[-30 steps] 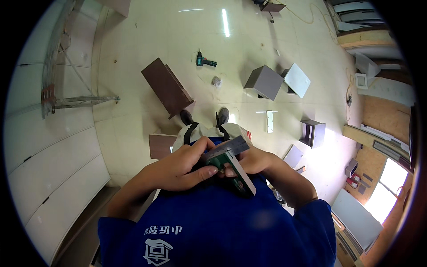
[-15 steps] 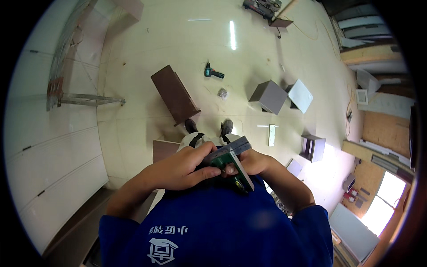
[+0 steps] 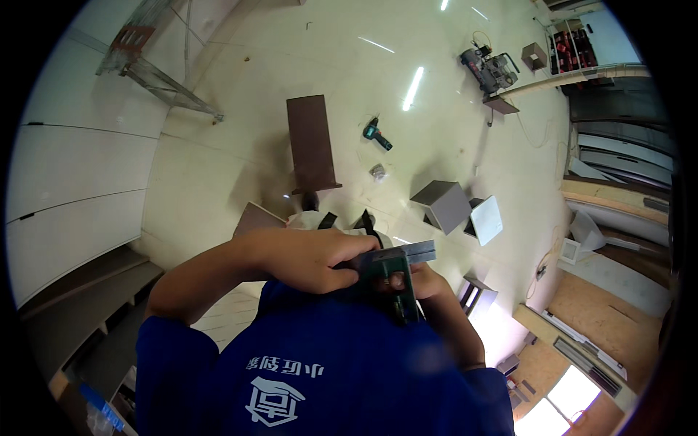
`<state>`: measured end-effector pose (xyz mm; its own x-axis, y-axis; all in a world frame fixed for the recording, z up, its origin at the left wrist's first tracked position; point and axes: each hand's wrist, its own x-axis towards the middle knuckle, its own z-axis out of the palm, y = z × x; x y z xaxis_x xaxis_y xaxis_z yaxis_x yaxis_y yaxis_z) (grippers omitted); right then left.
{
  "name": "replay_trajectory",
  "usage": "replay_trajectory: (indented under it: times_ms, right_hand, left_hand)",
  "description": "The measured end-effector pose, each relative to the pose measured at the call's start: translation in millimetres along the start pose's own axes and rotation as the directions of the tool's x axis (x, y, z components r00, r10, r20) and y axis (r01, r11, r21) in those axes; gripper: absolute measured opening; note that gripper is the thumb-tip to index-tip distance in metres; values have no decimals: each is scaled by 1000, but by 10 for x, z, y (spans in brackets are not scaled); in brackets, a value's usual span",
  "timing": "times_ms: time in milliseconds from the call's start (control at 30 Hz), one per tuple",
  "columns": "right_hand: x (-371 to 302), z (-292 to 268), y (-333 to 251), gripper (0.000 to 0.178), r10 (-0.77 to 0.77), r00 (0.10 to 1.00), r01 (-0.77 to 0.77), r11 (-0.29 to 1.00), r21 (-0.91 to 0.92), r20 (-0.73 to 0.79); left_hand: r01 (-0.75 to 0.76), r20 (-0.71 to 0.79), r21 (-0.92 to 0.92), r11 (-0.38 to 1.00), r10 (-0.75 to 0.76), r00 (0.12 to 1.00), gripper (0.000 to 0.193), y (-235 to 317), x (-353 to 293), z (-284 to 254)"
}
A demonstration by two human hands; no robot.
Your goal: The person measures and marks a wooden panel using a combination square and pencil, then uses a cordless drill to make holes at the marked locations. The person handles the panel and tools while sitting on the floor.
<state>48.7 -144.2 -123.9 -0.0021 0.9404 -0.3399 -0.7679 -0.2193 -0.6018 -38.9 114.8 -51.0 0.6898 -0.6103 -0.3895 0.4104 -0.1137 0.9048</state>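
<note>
My left hand (image 3: 309, 260) is closed on the near-left end of a long grey metal-looking block (image 3: 419, 251), thumb and fingers pinching it. A dark green piece (image 3: 401, 269) with a flat edge sits against the block, just in front of my blue shirt. My right hand (image 3: 429, 283) grips this green piece from the right, and a fingertip shows at its middle. Most of my right fingers are hidden behind it. The exact kind of both held pieces cannot be made out. Both are held at waist height above my feet.
A brown cabinet box (image 3: 311, 142) lies ahead of my feet. Beyond it are a teal-black cordless drill (image 3: 377, 134) and a small clear bag (image 3: 377, 172). A grey box (image 3: 442, 206) and a white-topped piece (image 3: 486, 220) stand right. A compressor (image 3: 491, 69) is far off; a metal scaffold (image 3: 171, 91) stands left.
My view has turned, so the floor items appear shifted right. The held pieces have tilted, and the grey block now points more to the right. Both hands keep their grip.
</note>
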Motion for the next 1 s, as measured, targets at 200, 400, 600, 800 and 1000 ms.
replay_trajectory:
  times_ms: [200,400,600,800,1000]
  right_hand:
    - [209,78,-15,31,79,996,-80,996,-28,-32]
    - [381,126,-11,32,13,984,-34,993,-116,-180]
    - [448,103,19,30,38,983,-47,998,-47,-179]
    - [486,157,-38,25,-63,969,35,993,-116,-239]
    - [435,71,10,25,-112,883,27,981,-190,-455]
  left_hand:
    - [-16,-72,26,1000,18,997,36,-25,-188,-55]
    - [-46,-155,75,996,58,986,33,-234,-190,-83]
    - [-107,-221,44,993,114,969,32,-367,-129,-63]
    - [-171,-297,-75,982,141,944,31,-444,-9,-23]
    - [-123,-296,-206,971,58,953,25,-441,102,-74]
